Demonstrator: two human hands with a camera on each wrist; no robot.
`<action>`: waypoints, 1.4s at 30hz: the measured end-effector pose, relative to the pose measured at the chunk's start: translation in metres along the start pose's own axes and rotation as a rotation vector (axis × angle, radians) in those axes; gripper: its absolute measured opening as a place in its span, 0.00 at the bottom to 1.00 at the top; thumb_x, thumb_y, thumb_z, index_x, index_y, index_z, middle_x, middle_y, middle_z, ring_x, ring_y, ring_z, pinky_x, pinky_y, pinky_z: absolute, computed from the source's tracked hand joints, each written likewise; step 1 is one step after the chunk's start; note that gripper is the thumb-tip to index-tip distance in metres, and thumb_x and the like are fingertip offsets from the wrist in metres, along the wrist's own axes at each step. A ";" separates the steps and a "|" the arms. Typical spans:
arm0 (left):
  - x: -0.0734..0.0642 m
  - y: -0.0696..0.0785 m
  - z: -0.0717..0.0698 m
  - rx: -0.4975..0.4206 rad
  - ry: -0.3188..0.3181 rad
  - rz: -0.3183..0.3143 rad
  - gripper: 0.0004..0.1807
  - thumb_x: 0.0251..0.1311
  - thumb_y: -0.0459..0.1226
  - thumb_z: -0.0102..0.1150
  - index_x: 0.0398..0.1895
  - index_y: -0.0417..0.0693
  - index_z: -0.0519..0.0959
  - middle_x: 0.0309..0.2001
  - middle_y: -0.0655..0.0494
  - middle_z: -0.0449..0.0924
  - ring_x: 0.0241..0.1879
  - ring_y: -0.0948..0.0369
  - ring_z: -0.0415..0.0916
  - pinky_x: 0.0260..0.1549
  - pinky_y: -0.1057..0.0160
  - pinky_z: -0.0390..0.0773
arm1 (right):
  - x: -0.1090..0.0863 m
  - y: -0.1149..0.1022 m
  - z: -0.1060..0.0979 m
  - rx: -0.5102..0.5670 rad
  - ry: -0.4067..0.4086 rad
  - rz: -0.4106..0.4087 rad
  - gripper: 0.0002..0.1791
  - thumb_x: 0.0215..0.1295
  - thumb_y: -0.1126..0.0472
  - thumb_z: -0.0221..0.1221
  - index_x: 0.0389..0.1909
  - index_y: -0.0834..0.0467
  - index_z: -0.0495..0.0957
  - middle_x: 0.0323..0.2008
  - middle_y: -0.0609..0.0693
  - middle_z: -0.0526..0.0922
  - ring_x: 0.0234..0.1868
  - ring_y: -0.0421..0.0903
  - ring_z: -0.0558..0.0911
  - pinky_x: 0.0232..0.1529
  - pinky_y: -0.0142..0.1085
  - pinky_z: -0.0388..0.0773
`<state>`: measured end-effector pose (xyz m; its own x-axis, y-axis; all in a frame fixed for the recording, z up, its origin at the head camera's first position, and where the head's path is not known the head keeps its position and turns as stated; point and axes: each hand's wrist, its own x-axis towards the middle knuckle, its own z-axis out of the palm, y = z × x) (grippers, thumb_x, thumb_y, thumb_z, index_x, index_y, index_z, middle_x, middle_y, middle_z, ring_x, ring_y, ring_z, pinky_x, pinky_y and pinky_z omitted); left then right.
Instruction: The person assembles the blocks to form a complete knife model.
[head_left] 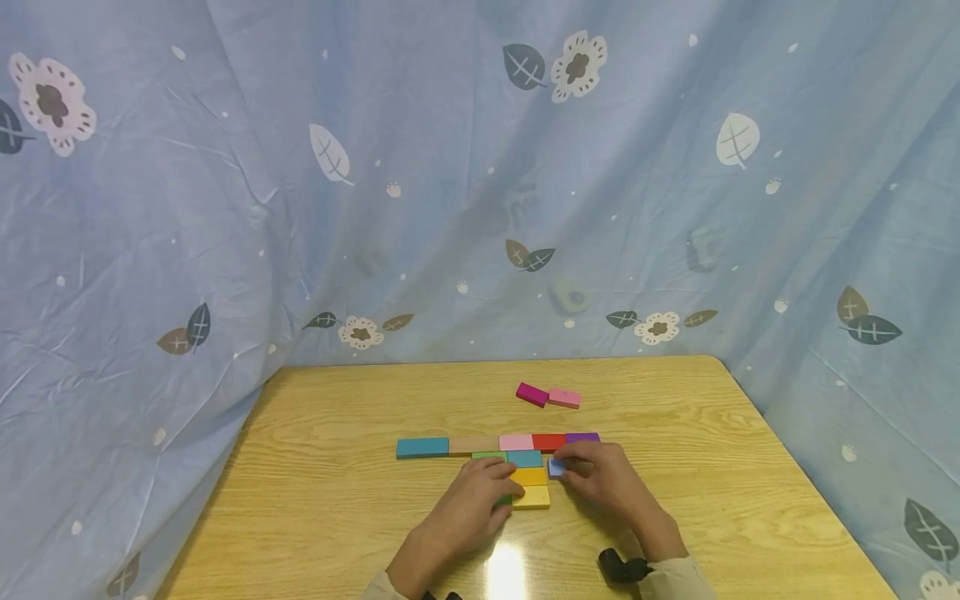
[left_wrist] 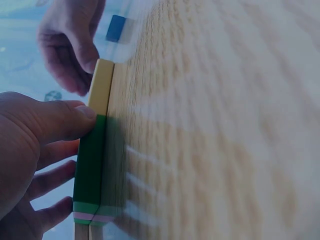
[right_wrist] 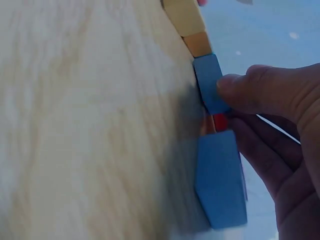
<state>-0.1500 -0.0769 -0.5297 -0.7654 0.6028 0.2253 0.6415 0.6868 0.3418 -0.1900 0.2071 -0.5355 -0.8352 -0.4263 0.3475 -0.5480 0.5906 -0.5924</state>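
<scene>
My right hand [head_left: 603, 479] pinches a small blue block [head_left: 557, 468] just right of a stack of rows. In the right wrist view the thumb presses that blue block [right_wrist: 212, 82], and another blue block [right_wrist: 220, 180] lies close by. My left hand [head_left: 472, 504] rests on the rows, its fingers spread and its thumb touching the near edge where a green block [left_wrist: 90, 160] meets a yellow block [left_wrist: 101, 85]. Under and beside that hand are an orange-yellow block [head_left: 529, 476], a teal block [head_left: 524, 458] and a pale yellow block [head_left: 531, 497]. Part of the rows is hidden by the left hand.
Behind the rows runs a line of blocks: teal [head_left: 422, 448], tan [head_left: 473, 446], pink [head_left: 516, 442], red [head_left: 549, 442] and purple [head_left: 582, 437]. Farther back lie a magenta block [head_left: 532, 394] and a pink block [head_left: 564, 398]. A patterned curtain [head_left: 450, 167] borders the wooden table [head_left: 322, 517].
</scene>
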 end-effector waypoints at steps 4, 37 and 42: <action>0.001 -0.001 0.001 0.002 0.005 0.004 0.12 0.71 0.35 0.72 0.53 0.59 0.93 0.67 0.54 0.86 0.72 0.51 0.79 0.74 0.43 0.78 | -0.007 0.003 -0.013 0.019 0.039 0.090 0.15 0.63 0.72 0.76 0.47 0.54 0.92 0.45 0.47 0.94 0.46 0.47 0.93 0.49 0.39 0.94; -0.001 -0.002 0.002 0.010 -0.010 -0.009 0.13 0.70 0.36 0.73 0.55 0.60 0.92 0.69 0.56 0.85 0.73 0.52 0.77 0.76 0.45 0.77 | 0.052 0.058 -0.061 0.068 0.154 0.150 0.18 0.67 0.66 0.76 0.57 0.62 0.89 0.53 0.60 0.93 0.55 0.61 0.92 0.55 0.35 0.92; -0.001 -0.003 0.002 0.003 -0.015 -0.008 0.13 0.70 0.36 0.73 0.55 0.59 0.92 0.69 0.56 0.85 0.74 0.51 0.77 0.76 0.44 0.76 | 0.074 0.072 -0.049 0.191 0.089 0.193 0.20 0.67 0.67 0.75 0.58 0.68 0.87 0.54 0.66 0.91 0.55 0.64 0.91 0.53 0.25 0.88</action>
<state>-0.1507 -0.0790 -0.5324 -0.7697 0.6032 0.2091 0.6355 0.6930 0.3404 -0.2936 0.2516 -0.5171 -0.9285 -0.2521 0.2727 -0.3670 0.5114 -0.7770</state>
